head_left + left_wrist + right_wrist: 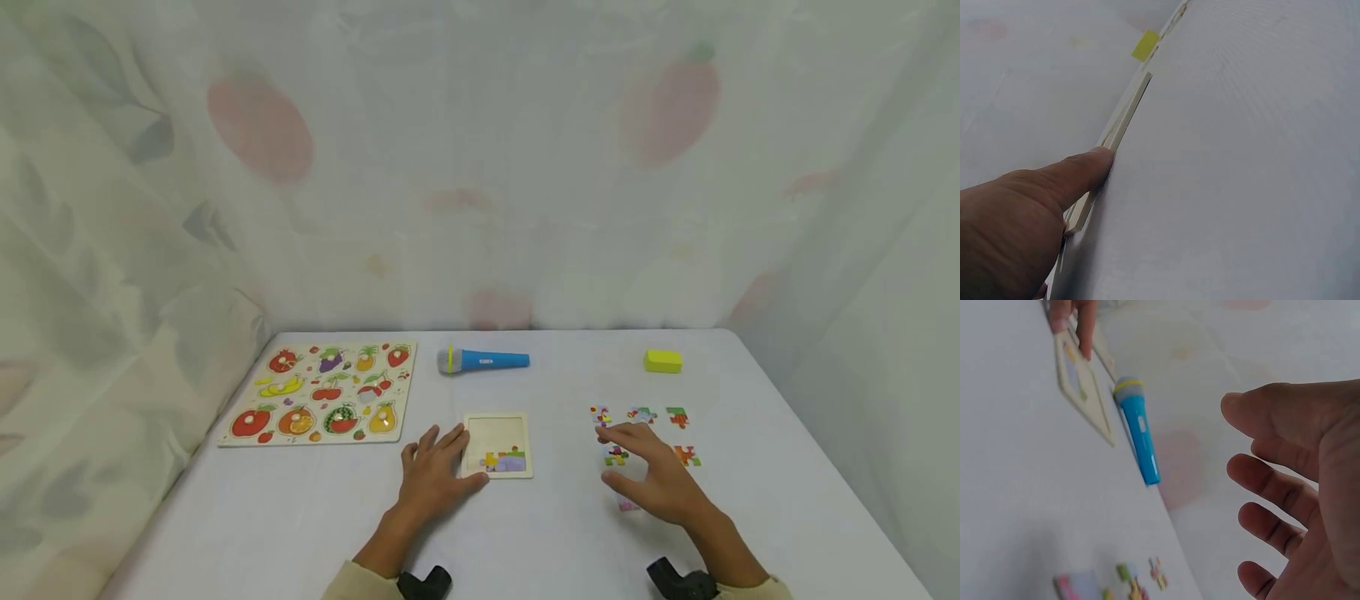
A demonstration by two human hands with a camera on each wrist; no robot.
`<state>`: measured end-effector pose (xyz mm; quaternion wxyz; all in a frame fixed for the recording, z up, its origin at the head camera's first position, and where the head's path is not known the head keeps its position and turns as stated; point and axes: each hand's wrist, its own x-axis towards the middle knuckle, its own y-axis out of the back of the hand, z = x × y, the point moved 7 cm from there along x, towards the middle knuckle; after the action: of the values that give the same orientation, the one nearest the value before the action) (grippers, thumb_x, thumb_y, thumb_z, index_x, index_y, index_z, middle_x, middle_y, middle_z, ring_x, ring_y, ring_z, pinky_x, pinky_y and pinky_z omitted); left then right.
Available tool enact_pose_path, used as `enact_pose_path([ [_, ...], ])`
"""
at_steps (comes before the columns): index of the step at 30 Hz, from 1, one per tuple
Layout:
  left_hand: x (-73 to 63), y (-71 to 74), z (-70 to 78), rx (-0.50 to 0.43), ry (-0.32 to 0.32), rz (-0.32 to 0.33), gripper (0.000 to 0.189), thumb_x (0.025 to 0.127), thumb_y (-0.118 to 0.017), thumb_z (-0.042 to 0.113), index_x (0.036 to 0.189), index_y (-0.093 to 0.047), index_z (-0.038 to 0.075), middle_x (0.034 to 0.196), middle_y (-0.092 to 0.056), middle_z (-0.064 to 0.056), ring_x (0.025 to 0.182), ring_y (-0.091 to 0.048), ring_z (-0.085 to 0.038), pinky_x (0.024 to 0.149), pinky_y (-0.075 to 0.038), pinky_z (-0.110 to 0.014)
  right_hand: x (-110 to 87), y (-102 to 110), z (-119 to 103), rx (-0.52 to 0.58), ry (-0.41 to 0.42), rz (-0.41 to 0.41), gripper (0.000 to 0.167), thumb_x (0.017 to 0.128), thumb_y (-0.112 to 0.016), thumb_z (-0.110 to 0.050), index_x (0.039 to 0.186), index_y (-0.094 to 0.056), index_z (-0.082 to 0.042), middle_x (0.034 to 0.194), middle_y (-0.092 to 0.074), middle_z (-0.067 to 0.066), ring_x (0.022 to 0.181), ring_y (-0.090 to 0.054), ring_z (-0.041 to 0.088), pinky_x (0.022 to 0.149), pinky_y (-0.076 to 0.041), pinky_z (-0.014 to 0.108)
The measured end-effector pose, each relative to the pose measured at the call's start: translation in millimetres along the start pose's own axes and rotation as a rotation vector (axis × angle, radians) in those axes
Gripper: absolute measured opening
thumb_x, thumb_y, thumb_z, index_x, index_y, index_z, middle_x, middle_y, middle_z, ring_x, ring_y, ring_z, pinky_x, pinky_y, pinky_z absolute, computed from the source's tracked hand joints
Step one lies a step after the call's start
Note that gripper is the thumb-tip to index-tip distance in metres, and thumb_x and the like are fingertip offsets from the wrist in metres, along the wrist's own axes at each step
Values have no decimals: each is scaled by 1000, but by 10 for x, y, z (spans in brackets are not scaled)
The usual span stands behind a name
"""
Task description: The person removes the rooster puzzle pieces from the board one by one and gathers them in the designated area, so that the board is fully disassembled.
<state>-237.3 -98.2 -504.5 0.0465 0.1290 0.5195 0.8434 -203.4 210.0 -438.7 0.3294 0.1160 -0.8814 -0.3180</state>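
A small wooden puzzle tray (487, 429) lies in the middle of the table, with a few joined jigsaw pieces (512, 461) in its lower right part. My left hand (435, 482) rests at its left side, thumb on the front edge and fingers spread near the left rim. In the left wrist view the thumb (1079, 175) touches the tray's edge. My right hand (656, 475) hovers over loose jigsaw pieces (678, 417), fingers relaxed and apart from the thumb, holding nothing. Under it, one pink piece (627, 503) is partly hidden.
A fruit puzzle board (405, 392) lies at the left. Behind the tray is a blue toy microphone (495, 360). A yellow block (663, 361) sits at the back right. Patterned curtains (480, 167) enclose the white table (300, 517) at the back and sides.
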Motion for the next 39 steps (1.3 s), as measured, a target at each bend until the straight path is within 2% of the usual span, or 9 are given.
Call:
enact_pose_path([
  [4,-3,-1,8,-4,-5,0,77,77,-71,58,136,-57,11,145,-46,-2,135,-30,-40,97,-19,-62,127,-75,-70,35,24,8,62,75,-81,-4,133,-58,-7,118,-61,5,110,-52,20,87,-44,32],
  [11,1,14,23,-3,-9,6,77,77,-72,58,136,-57,11,145,-46,-2,135,-30,-40,96,-20,-63,358,-248,-224,92,23,-18,57,81,-78,-13,134,-58,-10,121,-59,-4,112,-50,18,90,-43,40],
  [17,4,1,19,5,-4,-2,77,77,-71,58,136,-57,11,145,-46,-2,134,-30,-40,96,-20,-62,524,-456,-254,99,6,-36,56,80,-79,-16,133,-60,-13,121,-59,-4,113,-48,16,88,-44,48],
  [21,4,-2,17,13,1,-3,77,77,-71,59,136,-57,11,145,-46,-2,134,-30,-40,96,-20,-62,607,-584,-267,105,-6,-48,55,81,-78,-19,133,-60,-13,121,-58,-2,113,-47,16,87,-45,49],
  [32,19,-38,-7,15,-5,-5,78,76,-70,61,137,-57,13,145,-46,-1,135,-29,-39,97,-19,-61,664,-900,-180,148,-39,-77,52,81,-76,-17,130,-62,-11,119,-59,4,109,-46,16,88,-43,47],
  [39,5,-17,-2,21,-4,-4,78,76,-70,61,136,-57,12,145,-46,-1,134,-30,-40,96,-21,-62,640,-1099,-97,199,-54,-102,50,83,-75,-18,128,-62,-3,116,-61,10,105,-48,23,87,-42,45],
])
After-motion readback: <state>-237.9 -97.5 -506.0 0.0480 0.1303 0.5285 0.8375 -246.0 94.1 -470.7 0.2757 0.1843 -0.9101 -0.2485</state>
